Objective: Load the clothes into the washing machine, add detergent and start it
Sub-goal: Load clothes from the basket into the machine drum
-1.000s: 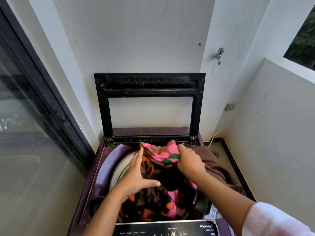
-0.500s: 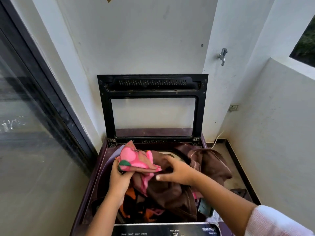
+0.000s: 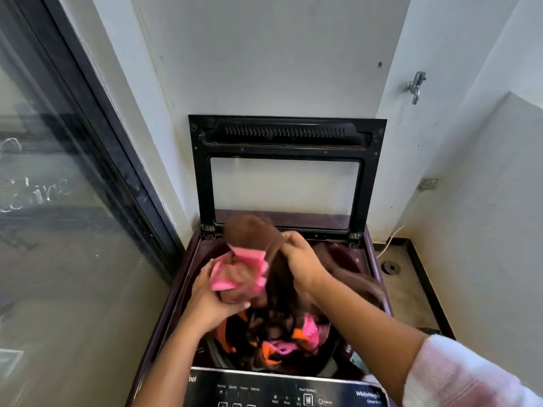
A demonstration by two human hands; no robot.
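You held a brown & pink cloth (image 3: 245, 277) above the opening of the washer (image 3: 370, 259), just over the pile (image 3: 282, 337) of clothes inside it. Your left hand (image 3: 205, 298) gripped the bunched pink part from below, fingers (image 3: 232, 307) curled round it. Your right hand (image 3: 305, 262) gripped the brown part near the top, fingers closed on the fold.

The cloth looked soft, light & limp, I judge. It gives no firm edge, so take it by a thick bunch, not a thin corner, or a loose end can hang over the washer's edge.

Hidden: how deep the pile went, and the cloth's lower end behind your hands. The cloth was blurred, so I cannot tell what kind of garment it was. No detergent was in view. The panel (image 3: 264, 390) was cut off at the bottom, and most of its labels were too small to read.
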